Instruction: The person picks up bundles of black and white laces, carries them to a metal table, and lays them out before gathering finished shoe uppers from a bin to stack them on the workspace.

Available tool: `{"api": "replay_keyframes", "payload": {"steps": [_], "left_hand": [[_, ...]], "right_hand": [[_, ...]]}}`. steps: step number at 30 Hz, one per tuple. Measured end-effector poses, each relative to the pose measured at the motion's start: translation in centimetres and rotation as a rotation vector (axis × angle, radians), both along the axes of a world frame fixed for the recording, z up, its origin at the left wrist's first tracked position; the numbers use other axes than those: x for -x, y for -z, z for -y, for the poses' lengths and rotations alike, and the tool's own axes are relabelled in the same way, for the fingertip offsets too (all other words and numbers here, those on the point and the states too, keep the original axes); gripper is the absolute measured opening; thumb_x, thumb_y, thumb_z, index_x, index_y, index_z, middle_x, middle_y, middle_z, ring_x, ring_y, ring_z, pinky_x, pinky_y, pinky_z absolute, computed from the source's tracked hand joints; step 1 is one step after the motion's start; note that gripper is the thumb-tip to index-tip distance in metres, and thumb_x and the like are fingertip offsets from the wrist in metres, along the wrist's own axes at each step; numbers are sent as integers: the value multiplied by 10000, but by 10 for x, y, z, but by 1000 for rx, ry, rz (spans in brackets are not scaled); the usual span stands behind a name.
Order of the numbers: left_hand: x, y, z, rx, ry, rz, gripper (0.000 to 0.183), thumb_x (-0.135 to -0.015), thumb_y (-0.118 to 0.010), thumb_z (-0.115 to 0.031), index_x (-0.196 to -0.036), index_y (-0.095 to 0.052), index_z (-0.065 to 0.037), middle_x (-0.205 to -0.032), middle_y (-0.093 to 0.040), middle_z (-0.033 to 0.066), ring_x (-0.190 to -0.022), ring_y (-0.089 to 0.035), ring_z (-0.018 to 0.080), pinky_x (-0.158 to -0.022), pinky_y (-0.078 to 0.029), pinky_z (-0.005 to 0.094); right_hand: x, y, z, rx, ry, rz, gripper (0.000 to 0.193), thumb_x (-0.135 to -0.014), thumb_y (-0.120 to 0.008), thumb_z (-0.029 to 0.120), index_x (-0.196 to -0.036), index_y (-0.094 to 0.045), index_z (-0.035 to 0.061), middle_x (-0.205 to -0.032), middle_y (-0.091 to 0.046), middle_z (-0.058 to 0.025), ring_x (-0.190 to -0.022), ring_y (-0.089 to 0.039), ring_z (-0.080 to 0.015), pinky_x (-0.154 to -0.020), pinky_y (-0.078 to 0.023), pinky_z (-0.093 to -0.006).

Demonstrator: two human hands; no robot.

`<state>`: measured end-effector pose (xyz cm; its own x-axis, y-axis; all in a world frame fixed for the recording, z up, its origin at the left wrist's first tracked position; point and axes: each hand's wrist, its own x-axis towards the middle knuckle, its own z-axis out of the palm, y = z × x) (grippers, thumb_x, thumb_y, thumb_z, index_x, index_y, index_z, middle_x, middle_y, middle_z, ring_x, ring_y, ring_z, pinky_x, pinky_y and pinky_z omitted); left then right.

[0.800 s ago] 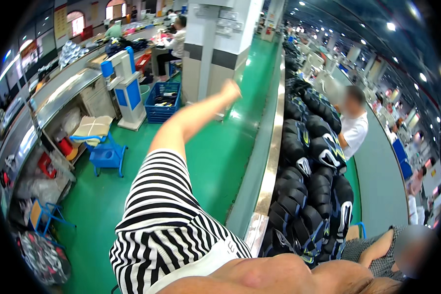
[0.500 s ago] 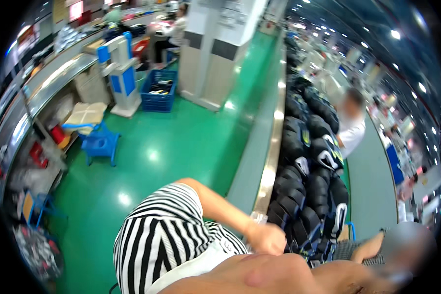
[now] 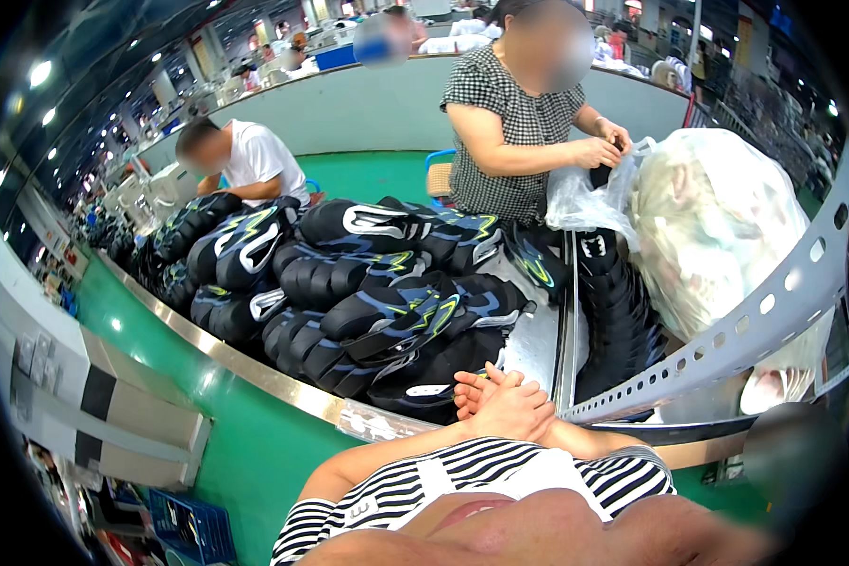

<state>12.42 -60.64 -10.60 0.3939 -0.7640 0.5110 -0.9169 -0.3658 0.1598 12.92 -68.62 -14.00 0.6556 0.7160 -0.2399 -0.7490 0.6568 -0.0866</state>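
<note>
My two hands meet in front of my striped shirt, near the front edge of the bench. My left hand [image 3: 514, 411] lies across the right one, its fingers bent round it. From beneath, the fingers of my right hand [image 3: 472, 391] stick out to the left, apart; its palm is hidden. Neither hand shows a tool or part in it. Just beyond them is a heap of black shoe uppers [image 3: 387, 316] with blue, white and lime trim, nested in stacks.
A grey perforated metal bar [image 3: 717, 349] slants up on the right. Behind it stands a big clear bag [image 3: 712, 222] of pale pieces. Across the bench, a co-worker in a checked top [image 3: 505, 123] handles a plastic bag. Another person in white [image 3: 255, 165] bends over further left.
My view has swung from the green aisle and pillar round to face the bench. A loosely closed hand, seen alone before, has given way to both hands laid together.
</note>
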Motion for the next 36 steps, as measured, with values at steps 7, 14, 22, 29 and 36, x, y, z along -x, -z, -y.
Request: {"api": "replay_keyframes", "payload": {"steps": [7, 14, 22, 29, 36], "left_hand": [[-13, -12, 8, 23, 40, -16, 245, -726, -616, -282, -877, -661, -94, -766, -539, 54, -776, -492, 238, -792, -349, 439], [-25, -8, 4, 144, 220, -169, 264, -755, -647, -238, -974, -693, -97, -809, -589, 40, -797, -539, 211, -808, -355, 393], [-28, 2, 1, 126, 272, -200, 261, -792, -643, -222, -1012, -688, -89, -863, -611, 23, -821, -554, 192, -799, -347, 392], [-27, -10, -3, 105, 279, -221, 294, -763, -656, -201, -1024, -684, -69, -893, -619, 29, -839, -549, 200, -826, -357, 394], [-25, -23, -7, 119, 283, -267, 288, -763, -657, -183, -1020, -680, -54, -915, -624, 37, -864, -551, 213, -846, -357, 396]], "right_hand": [[-12, 18, -7, 122, 88, 135, 533, -957, -489, 498, -1342, -501, 130, -883, -566, -3, -729, -515, -165, -671, -442, -311], [-14, 8, 2, -92, 6, 282, 457, -1004, -367, 402, -1336, -482, 111, -869, -453, 4, -854, -462, -149, -893, -386, -316], [-20, 43, -1, -93, 9, 123, 543, -989, -438, 486, -1249, -528, 18, -873, -581, -68, -747, -521, -184, -694, -457, -320], [-14, 23, -6, 92, 67, 118, 508, -995, -442, 463, -1217, -539, 16, -801, -555, -48, -643, -484, -145, -608, -433, -279], [-16, 34, -11, 171, 90, 189, 500, -1008, -411, 465, -1198, -552, 24, -812, -581, -47, -636, -509, -124, -599, -441, -257]]}}
